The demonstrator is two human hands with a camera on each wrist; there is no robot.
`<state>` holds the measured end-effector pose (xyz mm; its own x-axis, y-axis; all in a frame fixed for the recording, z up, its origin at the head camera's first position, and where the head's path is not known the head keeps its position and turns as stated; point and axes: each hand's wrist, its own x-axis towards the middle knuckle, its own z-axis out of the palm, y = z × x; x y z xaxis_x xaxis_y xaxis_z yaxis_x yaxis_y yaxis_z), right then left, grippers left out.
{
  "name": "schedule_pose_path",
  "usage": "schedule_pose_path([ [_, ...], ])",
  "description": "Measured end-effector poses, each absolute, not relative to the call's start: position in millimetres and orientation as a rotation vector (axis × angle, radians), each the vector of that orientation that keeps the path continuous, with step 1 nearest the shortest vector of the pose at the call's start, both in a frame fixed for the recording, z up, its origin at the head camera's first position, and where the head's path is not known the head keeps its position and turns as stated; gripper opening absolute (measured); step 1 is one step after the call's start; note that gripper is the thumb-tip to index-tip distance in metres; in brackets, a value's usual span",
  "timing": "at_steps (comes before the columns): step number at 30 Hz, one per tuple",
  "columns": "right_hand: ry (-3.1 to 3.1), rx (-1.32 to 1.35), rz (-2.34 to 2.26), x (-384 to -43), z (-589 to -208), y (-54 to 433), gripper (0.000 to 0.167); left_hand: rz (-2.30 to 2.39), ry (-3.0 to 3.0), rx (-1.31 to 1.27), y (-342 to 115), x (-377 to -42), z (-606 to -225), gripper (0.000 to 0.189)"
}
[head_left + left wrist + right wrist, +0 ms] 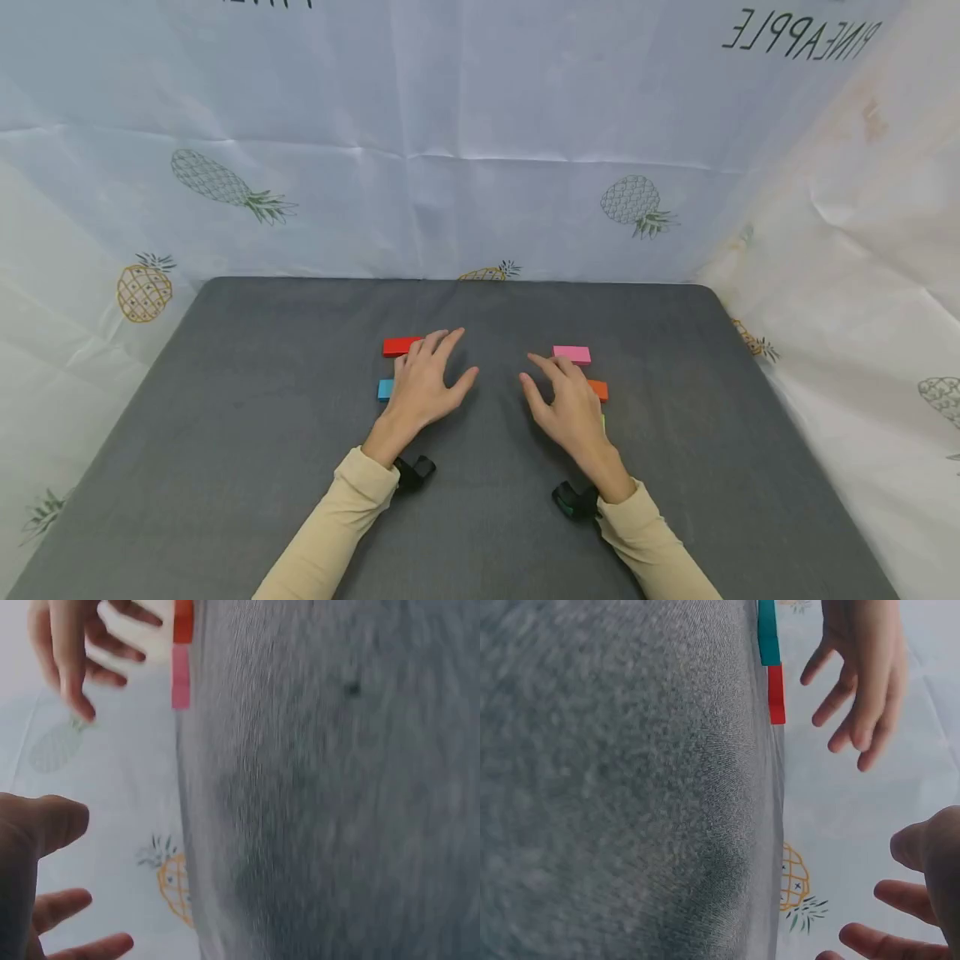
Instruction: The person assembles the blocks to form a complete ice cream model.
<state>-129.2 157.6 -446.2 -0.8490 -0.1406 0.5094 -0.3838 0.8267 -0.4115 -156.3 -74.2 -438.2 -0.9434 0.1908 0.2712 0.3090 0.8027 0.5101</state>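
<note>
My left hand (426, 383) hovers over the table with its fingers spread, holding nothing. Partly behind it lie a red block (399, 347) and a blue block (386, 390). My right hand (572, 408) is also raised, fingers apart and nothing in them. Beyond its fingers a pink block (572, 355) lies flat. An orange block (598, 390) and a sliver of a yellow-green block (603, 422) show past its outer side, mostly covered by the hand. The right wrist view shows the red block (776, 694) beside a teal-blue block (768, 634).
A dark grey cloth-covered table (480, 533) lies under both hands. White pineapple-print curtains (450, 208) hang behind it and at both sides. Each wrist wears a black camera mount, one at the left (414, 473) and one at the right (576, 502).
</note>
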Motion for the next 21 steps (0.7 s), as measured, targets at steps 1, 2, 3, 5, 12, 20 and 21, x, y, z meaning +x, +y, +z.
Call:
schedule_pose_path([
  [1,-2.533,0.389,0.724,-128.6,-445.6,158.3,0.036,-0.864,-2.773,-0.394,-77.2,-157.7,-438.1,0.061],
  [2,-2.529,0.389,0.742,-127.8,-445.1,159.2,0.036,-0.89,-2.761,-0.398,-80.2,-159.0,-437.9,0.06],
  [3,-2.532,0.386,0.762,-126.9,-444.3,160.0,0.036,-0.915,-2.75,-0.405,-83.4,-160.3,-437.8,0.059],
  [5,-2.542,0.381,0.797,-125.0,-442.9,162.2,0.036,-0.959,-2.731,-0.427,-89.8,-162.8,-437.3,0.058],
  [12,-2.556,0.363,0.894,-116.8,-438.4,172.5,0.033,-1.044,-2.726,-0.471,-113.9,-171.5,-436.6,0.056],
  [20,-2.507,0.391,1.017,-107.5,-440.6,187.7,0.026,-1.157,-2.739,-0.399,-144.1,-179.1,-441.1,0.054],
  [21,-2.512,0.382,1.021,-105.7,-441.4,189.8,0.026,-1.165,-2.733,-0.391,-147.1,-180.2,-442.9,0.053],
])
